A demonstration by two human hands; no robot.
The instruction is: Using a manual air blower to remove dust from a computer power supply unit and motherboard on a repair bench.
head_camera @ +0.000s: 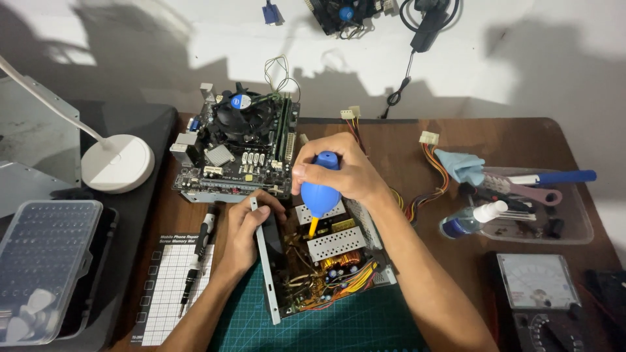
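Head view, right hand: our right hand is clenched round the blue blower at centre frame, its yellow nozzle pointing down into the open power supply.
Head view, left hand: our left hand grasps the supply's grey side wall, left of centre, fingers curled over its top edge.
Head view, nearby: the motherboard sits just above the supply; a screwdriver lies on the white mat at lower left.
Risk, nozzle: we judge the tip could knock the small parts or wires below it if we squeeze too close.
Risk, dust: blown dust could drift onto the motherboard.
Risk, grip: the thin wall edge could slip or nick our fingers.
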